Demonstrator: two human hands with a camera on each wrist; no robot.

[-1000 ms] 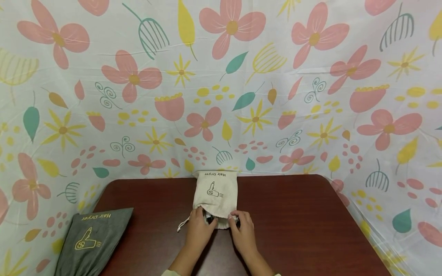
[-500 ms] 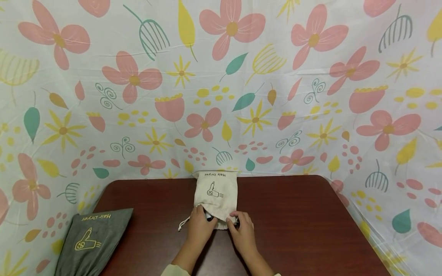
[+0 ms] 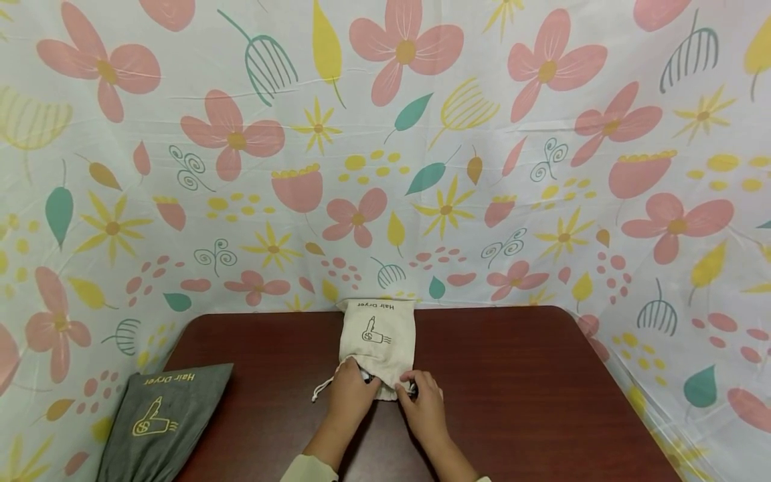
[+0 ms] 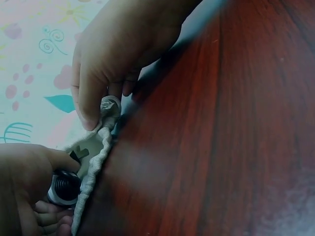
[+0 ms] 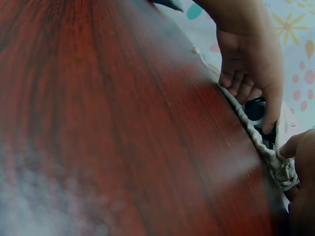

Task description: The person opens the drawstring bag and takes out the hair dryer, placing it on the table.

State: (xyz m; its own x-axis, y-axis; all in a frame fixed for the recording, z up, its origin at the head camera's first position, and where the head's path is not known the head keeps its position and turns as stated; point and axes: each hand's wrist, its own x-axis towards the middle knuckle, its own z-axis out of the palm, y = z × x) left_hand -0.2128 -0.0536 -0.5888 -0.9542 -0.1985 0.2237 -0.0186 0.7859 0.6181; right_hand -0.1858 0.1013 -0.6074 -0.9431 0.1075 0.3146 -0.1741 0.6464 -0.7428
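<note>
A cream drawstring bag (image 3: 378, 338) printed "Hair Dryer" lies at the table's far edge, its mouth toward me. My left hand (image 3: 351, 396) reaches into the left side of the mouth. In the left wrist view, its thumb and fingers hold a black-and-white cylindrical thing (image 4: 65, 189) with a ribbed round end. Most of this thing is hidden by the bag and hand. My right hand (image 3: 423, 405) pinches the gathered rim at the mouth's right corner, where a bunched cord (image 5: 288, 176) shows. From the left corner hangs a loose drawstring (image 3: 321, 389).
A dark grey bag (image 3: 162, 422), also marked "Hair Dryer", lies on the left part of the brown table (image 3: 518, 388). Behind the table's far edge hangs a flower-patterned curtain (image 3: 446, 268).
My left hand has gone slightly deeper into the bag, and more of its sleeve shows. The bag's upper flap has come down over more of the opening. My right hand has barely moved.
</note>
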